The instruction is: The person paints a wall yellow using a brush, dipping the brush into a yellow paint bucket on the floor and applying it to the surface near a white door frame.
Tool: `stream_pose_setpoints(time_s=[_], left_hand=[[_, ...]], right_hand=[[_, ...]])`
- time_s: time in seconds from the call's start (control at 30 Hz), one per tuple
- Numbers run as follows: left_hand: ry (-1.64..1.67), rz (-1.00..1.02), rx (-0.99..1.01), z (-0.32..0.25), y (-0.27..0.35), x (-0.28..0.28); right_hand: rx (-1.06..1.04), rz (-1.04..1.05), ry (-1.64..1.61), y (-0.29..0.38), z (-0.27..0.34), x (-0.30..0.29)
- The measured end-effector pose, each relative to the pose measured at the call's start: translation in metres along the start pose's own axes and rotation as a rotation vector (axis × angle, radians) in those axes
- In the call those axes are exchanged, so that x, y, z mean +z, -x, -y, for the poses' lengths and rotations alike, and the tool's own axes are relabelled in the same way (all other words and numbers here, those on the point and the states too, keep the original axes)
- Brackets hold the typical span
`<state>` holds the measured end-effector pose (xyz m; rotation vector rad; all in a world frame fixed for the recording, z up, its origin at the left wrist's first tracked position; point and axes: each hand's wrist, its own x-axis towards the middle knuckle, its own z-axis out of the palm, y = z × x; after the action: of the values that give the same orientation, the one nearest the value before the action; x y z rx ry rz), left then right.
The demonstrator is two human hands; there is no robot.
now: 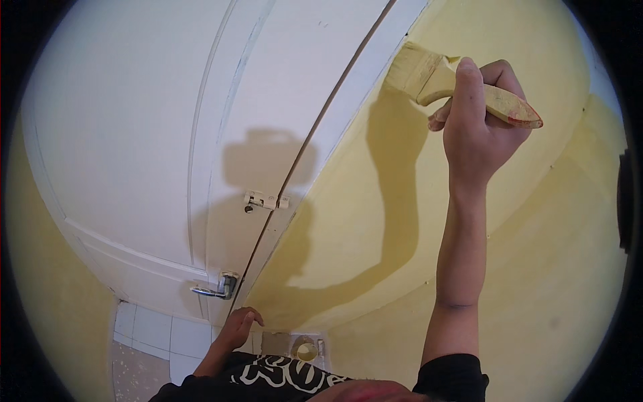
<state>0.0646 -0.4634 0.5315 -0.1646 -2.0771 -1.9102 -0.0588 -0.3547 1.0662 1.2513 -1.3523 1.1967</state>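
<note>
My right hand (pixel 477 110) grips the wooden handle of a flat paintbrush (pixel 432 80), raised at the upper right. Yellow paint coats the brush and most of its handle, whose tip is red. The bristles lie at the yellow wall (pixel 442 211), close beside the white door frame (pixel 346 120). Low in the view, my left hand (pixel 238 326) is near the bottom of the door frame with fingers slightly bent, and I see nothing in it. Shadows of my arm and head fall over the wall and the white door (pixel 150 125).
The closed door carries a slide bolt (pixel 263 201) and a metal lever handle (pixel 226 286). Below stand a round container (pixel 306 352), apparently holding yellow paint, and white floor tiles (pixel 191 334). A dark object (pixel 624 201) shows at the right edge.
</note>
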Motion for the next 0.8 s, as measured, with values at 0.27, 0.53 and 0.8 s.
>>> stream_pose_setpoints(time_s=[0.27, 0.53, 0.8], left_hand=[[-0.006, 0.017, -0.004, -0.001, -0.005, 0.001], [-0.013, 0.031, -0.011, -0.006, -0.012, 0.001], [0.002, 0.005, 0.017, -0.004, -0.014, -0.002]], right_hand=[[0.039, 0.037, -0.008, 0.000, 0.000, -0.002], [-0.026, 0.101, 0.088, -0.002, -0.003, -0.006], [-0.333, -0.167, 0.166, 0.008, -0.022, -0.015]])
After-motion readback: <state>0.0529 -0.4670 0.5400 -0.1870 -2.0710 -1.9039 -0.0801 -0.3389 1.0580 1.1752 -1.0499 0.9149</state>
